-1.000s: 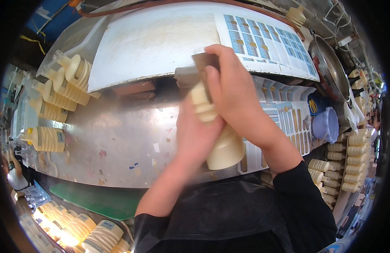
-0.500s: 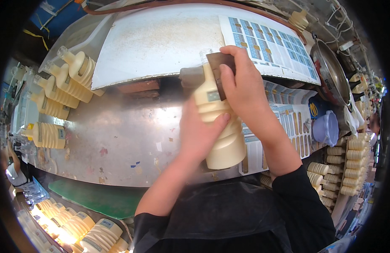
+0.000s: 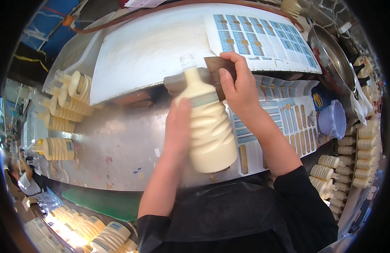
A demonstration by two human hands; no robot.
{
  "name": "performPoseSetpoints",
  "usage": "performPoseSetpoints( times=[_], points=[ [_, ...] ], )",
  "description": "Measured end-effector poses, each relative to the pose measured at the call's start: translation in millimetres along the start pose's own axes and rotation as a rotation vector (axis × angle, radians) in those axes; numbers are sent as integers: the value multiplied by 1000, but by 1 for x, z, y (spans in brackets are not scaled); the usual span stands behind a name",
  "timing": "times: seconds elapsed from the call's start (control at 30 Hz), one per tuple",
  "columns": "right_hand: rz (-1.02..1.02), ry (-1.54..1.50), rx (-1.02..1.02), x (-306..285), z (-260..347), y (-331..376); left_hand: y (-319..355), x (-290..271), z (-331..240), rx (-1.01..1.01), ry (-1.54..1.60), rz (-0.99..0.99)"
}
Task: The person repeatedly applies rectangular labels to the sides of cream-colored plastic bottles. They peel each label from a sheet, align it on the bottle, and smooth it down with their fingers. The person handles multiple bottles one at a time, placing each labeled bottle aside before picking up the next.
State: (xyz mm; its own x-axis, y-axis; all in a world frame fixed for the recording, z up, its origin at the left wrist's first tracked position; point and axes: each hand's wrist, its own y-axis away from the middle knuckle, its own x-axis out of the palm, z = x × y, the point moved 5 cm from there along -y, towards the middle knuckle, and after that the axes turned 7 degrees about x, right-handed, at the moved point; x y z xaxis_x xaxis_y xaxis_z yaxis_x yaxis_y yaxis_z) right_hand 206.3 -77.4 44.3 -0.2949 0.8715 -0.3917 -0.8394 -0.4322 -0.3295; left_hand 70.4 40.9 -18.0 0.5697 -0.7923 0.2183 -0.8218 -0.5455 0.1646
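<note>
A cream glass bottle (image 3: 212, 137) with swirling ridges and a clear threaded neck leans over the metal bench. Its neck lies beside a grey-brown block (image 3: 174, 84) at the edge of the white board. My left hand (image 3: 178, 126), smeared by motion, grips the bottle's left side, and its fingertips are hard to make out. A band with a greyish, shiny look runs round the bottle's shoulder. Between thumb and fingers, my right hand (image 3: 241, 82) pinches a thin brown rectangular piece (image 3: 217, 74). That piece's lower edge is close to the bottle's right shoulder; whether they touch I cannot tell.
Printed blue-and-gold sticker sheets (image 3: 243, 36) lie on the white board (image 3: 153, 46), with more sheets (image 3: 283, 122) on the bench (image 3: 119, 156). Similar bottles (image 3: 60, 148) stand at left; others are stacked (image 3: 365, 156) at right. A purple bucket (image 3: 332, 119) and steel pan (image 3: 333, 59) are at right.
The bottle has turned about its length and shifted slightly left, showing more ridges. My left hand has moved left round its side. The right hand still holds the brown piece.
</note>
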Motion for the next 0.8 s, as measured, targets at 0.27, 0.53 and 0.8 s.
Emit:
performPoseSetpoints(
  times=[0.27,0.53,0.8],
  points=[
    [-57,-57,-20,-17,-10,-2,-4,-13,16,-66,165,-83],
    [-109,-218,59,-51,-16,2,0,-17,13,-38,148,-151],
    [51,-396,199,-61,-22,19,10,-4,-3,6,169,-102]
  ],
)
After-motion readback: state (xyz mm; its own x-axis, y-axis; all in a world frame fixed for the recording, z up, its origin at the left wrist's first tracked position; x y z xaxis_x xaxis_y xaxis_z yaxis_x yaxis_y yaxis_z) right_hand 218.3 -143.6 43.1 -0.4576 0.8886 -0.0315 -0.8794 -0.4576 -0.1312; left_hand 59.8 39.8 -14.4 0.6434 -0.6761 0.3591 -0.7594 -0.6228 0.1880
